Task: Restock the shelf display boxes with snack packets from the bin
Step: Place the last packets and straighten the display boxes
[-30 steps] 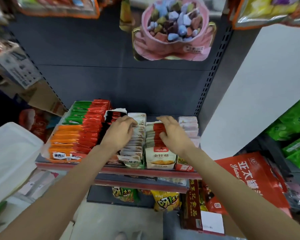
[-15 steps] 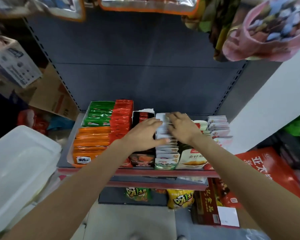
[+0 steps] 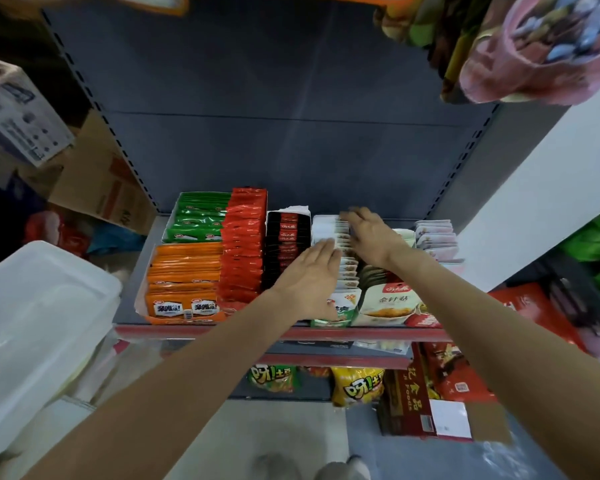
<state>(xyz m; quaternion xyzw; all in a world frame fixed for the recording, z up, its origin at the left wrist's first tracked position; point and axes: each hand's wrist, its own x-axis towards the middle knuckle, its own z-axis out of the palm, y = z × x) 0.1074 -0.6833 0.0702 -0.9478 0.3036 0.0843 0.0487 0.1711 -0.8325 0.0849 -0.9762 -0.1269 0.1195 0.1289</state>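
A grey shelf [image 3: 129, 306] with a red front edge holds rows of snack packets in display boxes: orange packets [image 3: 184, 271], green packets [image 3: 198, 216], red packets [image 3: 243, 244], black packets [image 3: 284, 244], white packets [image 3: 347, 268] and a cream box [image 3: 388, 299]. My left hand [image 3: 309, 278] lies flat, fingers together, against the left side of the white row. My right hand [image 3: 371, 237] rests with spread fingers on the back of that white row. Neither hand holds a packet. A translucent white bin [image 3: 39, 323] stands at the left.
Pale packets [image 3: 437, 237] sit at the shelf's right end beside a white wall panel [image 3: 541, 181]. Chip bags [image 3: 357, 386] and a red carton [image 3: 409, 403] fill the lower shelf. Cardboard boxes [image 3: 97, 181] are stacked at the left. Hanging bags [image 3: 534, 50] overhang the top right.
Both hands shifted along the white packet row: the left one opened out flat against its left side, the right one slid toward the row's back. The view panned left.
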